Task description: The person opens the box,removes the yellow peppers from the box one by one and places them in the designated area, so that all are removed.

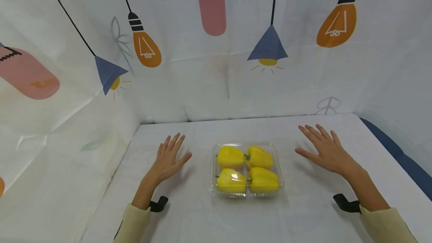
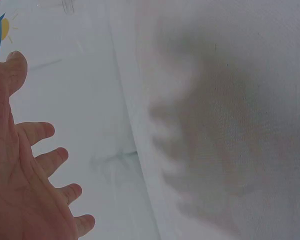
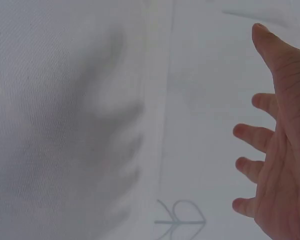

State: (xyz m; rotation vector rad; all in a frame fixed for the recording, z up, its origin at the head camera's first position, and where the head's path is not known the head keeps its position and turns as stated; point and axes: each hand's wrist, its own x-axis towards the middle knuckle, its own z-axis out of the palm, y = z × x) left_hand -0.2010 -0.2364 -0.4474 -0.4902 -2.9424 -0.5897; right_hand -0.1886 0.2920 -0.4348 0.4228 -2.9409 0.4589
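Observation:
Several yellow bell peppers [image 1: 230,157] sit in a clear plastic box [image 1: 248,195] at the middle of the white table, two rows deep. My left hand [image 1: 167,161] is held over the table to the left of the box, fingers spread and holding nothing. On the other side, my right hand [image 1: 324,151] hovers well right of the box, its fingers spread too. Both wrist views show bare palms, and each hand casts a soft shadow on the tabletop. Neither hand touches the box.
The white table [image 1: 189,220] ends at a back edge against a pale hanging sheet [image 1: 189,85] printed with lamps and bulbs. Another stretch of sheet hangs at the left. Something dark blue [image 1: 401,153] lies beyond the table's right edge. Black wrist straps [image 1: 158,204] show at both sleeves.

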